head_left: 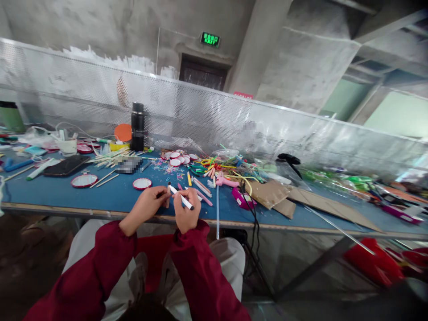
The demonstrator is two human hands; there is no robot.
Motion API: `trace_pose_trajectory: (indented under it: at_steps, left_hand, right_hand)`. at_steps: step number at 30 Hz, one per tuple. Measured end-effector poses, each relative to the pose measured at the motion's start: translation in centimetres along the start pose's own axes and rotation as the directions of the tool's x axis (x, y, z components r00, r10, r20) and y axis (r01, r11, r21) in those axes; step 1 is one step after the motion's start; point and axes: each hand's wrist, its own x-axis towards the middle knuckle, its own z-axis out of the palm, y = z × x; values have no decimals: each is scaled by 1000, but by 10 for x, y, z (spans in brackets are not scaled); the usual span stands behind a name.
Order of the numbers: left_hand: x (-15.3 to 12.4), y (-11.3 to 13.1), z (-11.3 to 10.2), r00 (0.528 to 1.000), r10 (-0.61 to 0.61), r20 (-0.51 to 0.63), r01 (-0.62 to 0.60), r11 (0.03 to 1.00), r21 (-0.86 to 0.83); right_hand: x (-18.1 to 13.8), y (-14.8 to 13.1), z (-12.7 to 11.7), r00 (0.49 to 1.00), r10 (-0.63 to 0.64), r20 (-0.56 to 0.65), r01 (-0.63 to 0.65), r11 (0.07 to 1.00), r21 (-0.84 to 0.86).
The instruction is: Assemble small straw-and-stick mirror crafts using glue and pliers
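Both hands work just above the bench (110, 196), close to its front edge. The left hand (150, 201) has its fingertips closed on a small brown piece (167, 196), held roughly upright. The right hand (187, 209) grips a white marker (181, 197) in a writing hold, slanted, with one black end close to the brown piece; whether they touch cannot be told.

Just beyond the right hand, a short yellow stick (189, 179) and some pink sticks (203, 197) lie on the bench. To their right are a pink gun-shaped tool (227, 180) and, nearer the front edge, a magenta box (242, 197) beside flat cardboard (267, 192).

Left of the hands, two red-rimmed white discs (142, 183) lie well apart from each other. Farther left rests a black smartphone (67, 165). Thin wooden sticks (110, 157) are heaped beyond the discs, and a black bottle (137, 127) stands upright near the back edge.
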Motion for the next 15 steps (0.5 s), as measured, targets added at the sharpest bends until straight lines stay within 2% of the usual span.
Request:
trace_pose_trajectory:
  at_steps: [8, 15]
  left_hand:
    - [0, 3, -1, 1000, 6, -5, -7, 1000, -11]
    - [1, 0, 0, 1000, -1, 1, 1, 1000, -18]
  right_hand:
    - [0, 2, 0, 997, 34, -69, -37, 998, -41]
    - [0, 0, 0, 1000, 7, -10, -7, 1000, -14]
